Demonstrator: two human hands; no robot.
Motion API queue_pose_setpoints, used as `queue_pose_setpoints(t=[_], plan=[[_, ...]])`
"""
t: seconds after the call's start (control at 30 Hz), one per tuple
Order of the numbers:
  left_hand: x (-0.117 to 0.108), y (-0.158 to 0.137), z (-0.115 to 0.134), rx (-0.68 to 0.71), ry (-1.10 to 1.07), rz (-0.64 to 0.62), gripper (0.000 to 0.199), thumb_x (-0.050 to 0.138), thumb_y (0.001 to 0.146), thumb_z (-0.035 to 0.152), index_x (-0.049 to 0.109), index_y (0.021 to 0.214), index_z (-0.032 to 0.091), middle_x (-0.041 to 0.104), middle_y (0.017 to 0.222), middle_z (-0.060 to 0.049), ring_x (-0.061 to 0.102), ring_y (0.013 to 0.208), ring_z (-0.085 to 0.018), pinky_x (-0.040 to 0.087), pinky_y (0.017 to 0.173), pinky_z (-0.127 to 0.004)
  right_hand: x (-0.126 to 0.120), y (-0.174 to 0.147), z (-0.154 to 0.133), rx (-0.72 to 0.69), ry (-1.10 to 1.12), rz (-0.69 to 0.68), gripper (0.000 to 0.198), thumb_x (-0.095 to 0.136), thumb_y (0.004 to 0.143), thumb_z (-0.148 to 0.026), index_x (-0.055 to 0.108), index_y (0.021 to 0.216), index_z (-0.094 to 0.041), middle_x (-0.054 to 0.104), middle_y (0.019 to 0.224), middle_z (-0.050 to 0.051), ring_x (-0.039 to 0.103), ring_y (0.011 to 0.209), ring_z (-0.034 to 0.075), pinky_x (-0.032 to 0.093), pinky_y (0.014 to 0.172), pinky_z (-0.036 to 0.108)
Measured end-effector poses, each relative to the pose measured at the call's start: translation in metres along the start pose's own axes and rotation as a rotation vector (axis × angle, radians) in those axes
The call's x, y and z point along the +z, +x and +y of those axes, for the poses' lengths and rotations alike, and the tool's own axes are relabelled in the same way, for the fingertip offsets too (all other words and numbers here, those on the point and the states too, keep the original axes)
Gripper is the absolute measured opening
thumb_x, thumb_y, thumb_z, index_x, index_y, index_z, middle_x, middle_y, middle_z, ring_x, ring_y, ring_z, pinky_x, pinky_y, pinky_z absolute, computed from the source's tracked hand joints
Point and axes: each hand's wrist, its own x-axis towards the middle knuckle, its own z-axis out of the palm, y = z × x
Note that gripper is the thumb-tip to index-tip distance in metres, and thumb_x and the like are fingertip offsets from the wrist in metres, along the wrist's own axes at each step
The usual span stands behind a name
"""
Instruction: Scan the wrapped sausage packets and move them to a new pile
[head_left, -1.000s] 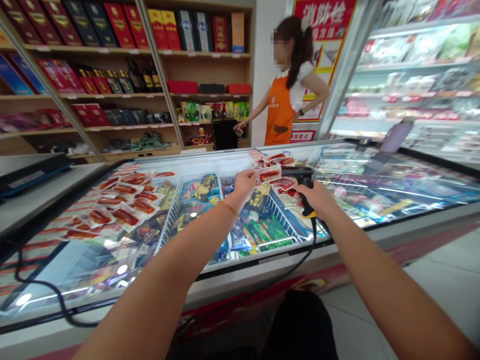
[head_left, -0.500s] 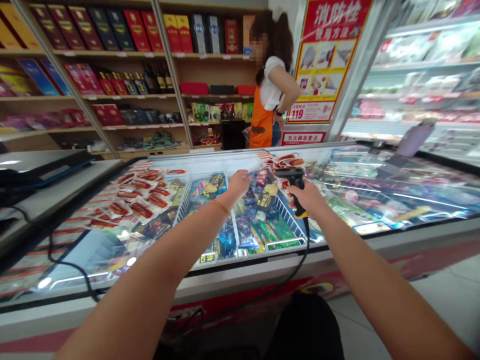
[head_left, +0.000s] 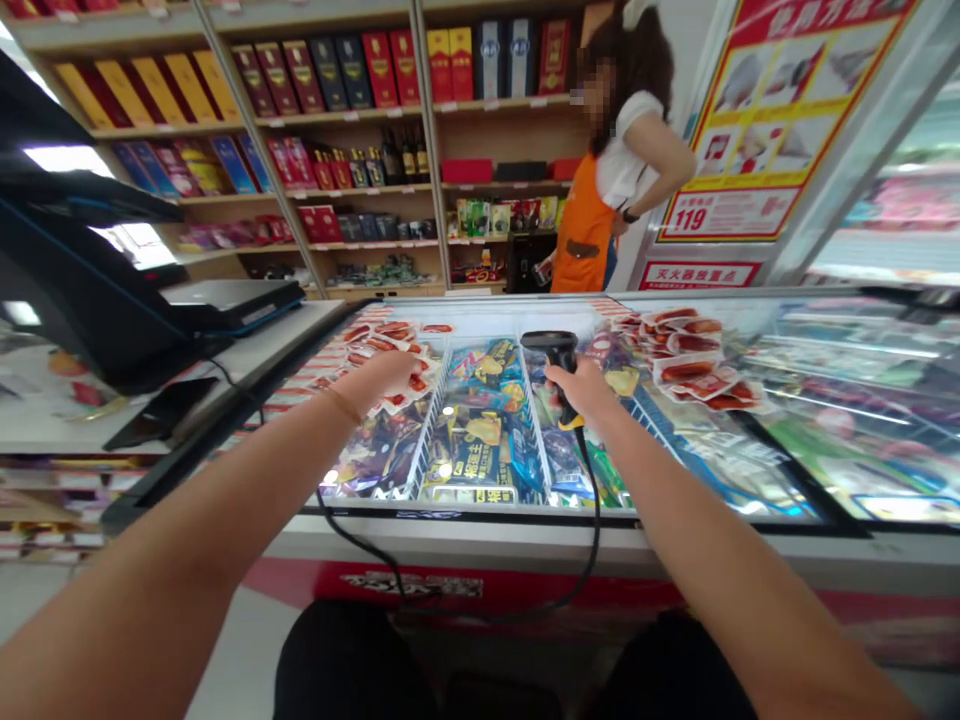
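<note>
At the far left, well to the left of the left hand, a black, bulky, screen-like device (head_left: 82,270) stands on a white counter (head_left: 67,435), and a flat black slab with a blue edge (head_left: 232,305) lies nearer to that hand. Under the left wrist, which wears a thin yellowish band (head_left: 345,405), the loose pile of reddish-brown, sausage-like food in clear plastic packets (head_left: 367,350) spreads beyond and around the fingers on the glass top of a long, pale-rimmed chest freezer (head_left: 480,538). The left hand (head_left: 386,380) reaches over this pile with its fingers bent down at the packets; whether they pinch one or merely touch it, I cannot tell. Between the two hands, below the glass, blue and yellow snack bags (head_left: 480,430) fill a white wire basket (head_left: 421,440). The right hand (head_left: 589,390) is wrapped around the handle of a black, pistol-shaped barcode scanner with yellow trim (head_left: 551,345), its head upward; a black cable (head_left: 598,500) drops from below that grip. Beyond the right hand stands a co-worker in an orange apron (head_left: 581,225). To the right of the scanner grip, apart from it, a second pile of similar reddish packets (head_left: 686,370) overlaps on the freezer top.
</note>
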Motion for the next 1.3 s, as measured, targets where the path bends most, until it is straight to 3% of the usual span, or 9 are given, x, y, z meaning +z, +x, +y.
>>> queue_pose_setpoints(t=[0.17,0.33,0.47,0.57,0.7,0.8,0.93,1.1,1.3], plan=[[0.008,-0.001,0.015,0.150,0.335,-0.116,0.014,0.066,0.073,0.024,0.077,0.082,0.025,0.075,0.089,-0.009,0.068,0.092,-0.025,0.043,0.089,-0.032,-0.007,-0.001,0.018,0.068,0.029,-0.017,0.017,0.066,0.073,-0.023,0.053,0.083,-0.019,0.058,0.057,-0.005,0.056,0.037,0.012,0.041,0.035,0.022],[0.045,0.008,0.073,0.209,-0.002,-0.006,0.020,0.066,0.078,0.026,0.076,0.094,0.023,0.074,0.096,-0.011,0.066,0.100,-0.027,0.041,0.095,-0.032,-0.019,-0.002,0.017,0.116,0.087,-0.003,0.016,0.066,0.073,-0.022,0.053,0.082,-0.019,0.056,0.054,-0.005,0.054,0.036,0.011,0.040,0.035,0.021],[0.083,0.015,0.134,0.222,-0.268,0.069,0.041,0.063,0.083,0.027,0.066,0.124,0.021,0.073,0.103,-0.010,0.067,0.094,-0.024,0.047,0.087,-0.030,-0.022,-0.004,0.015,0.125,0.092,0.002,0.017,0.067,0.073,-0.022,0.054,0.083,-0.019,0.056,0.054,-0.006,0.053,0.036,0.011,0.040,0.035,0.022],[0.093,0.019,0.157,0.156,-0.397,0.194,0.044,0.061,0.086,0.025,0.062,0.129,0.017,0.070,0.112,-0.013,0.066,0.098,-0.024,0.046,0.092,-0.032,-0.023,-0.004,0.015,0.166,0.119,0.015,0.017,0.067,0.074,-0.024,0.053,0.083,-0.019,0.056,0.054,-0.006,0.053,0.035,0.011,0.040,0.035,0.021],[0.087,0.018,0.144,-0.044,-0.462,0.307,0.028,0.063,0.084,0.032,0.070,0.106,0.016,0.071,0.102,-0.014,0.066,0.097,-0.026,0.046,0.092,-0.035,-0.023,-0.004,0.014,0.161,0.137,0.031,0.016,0.067,0.074,-0.023,0.054,0.083,-0.019,0.055,0.054,-0.006,0.051,0.035,0.010,0.040,0.035,0.022],[0.083,0.012,0.129,-0.098,-0.508,0.230,0.024,0.074,0.073,0.043,0.072,0.077,0.020,0.072,0.081,-0.011,0.067,0.087,-0.028,0.048,0.087,-0.036,-0.022,-0.006,0.013,0.145,0.123,0.009,0.015,0.066,0.074,-0.021,0.053,0.082,-0.019,0.056,0.056,-0.005,0.052,0.035,0.010,0.039,0.034,0.022],[0.084,0.007,0.126,-0.086,-0.601,0.073,0.021,0.087,0.056,0.031,0.068,0.057,0.022,0.067,0.066,-0.008,0.067,0.081,-0.030,0.048,0.085,-0.038,-0.019,-0.011,0.012,0.138,0.081,-0.013,0.016,0.065,0.075,-0.021,0.052,0.083,-0.019,0.057,0.058,-0.004,0.054,0.037,0.011,0.041,0.035,0.022],[0.085,0.007,0.134,-0.091,-0.659,0.078,0.016,0.082,0.063,0.023,0.068,0.055,0.021,0.064,0.062,-0.007,0.067,0.086,-0.031,0.045,0.088,-0.039,-0.016,-0.015,0.012,0.115,0.033,-0.036,0.018,0.066,0.075,-0.023,0.049,0.082,-0.020,0.058,0.059,-0.004,0.055,0.037,0.011,0.041,0.035,0.022],[0.083,0.006,0.135,-0.109,-0.493,0.114,0.019,0.062,0.082,0.033,0.072,0.073,0.020,0.073,0.082,-0.006,0.067,0.091,-0.024,0.048,0.085,-0.032,-0.014,-0.018,0.014,0.066,-0.015,-0.067,0.021,0.068,0.073,-0.026,0.051,0.082,-0.020,0.060,0.061,-0.004,0.056,0.037,0.011,0.042,0.035,0.022]])
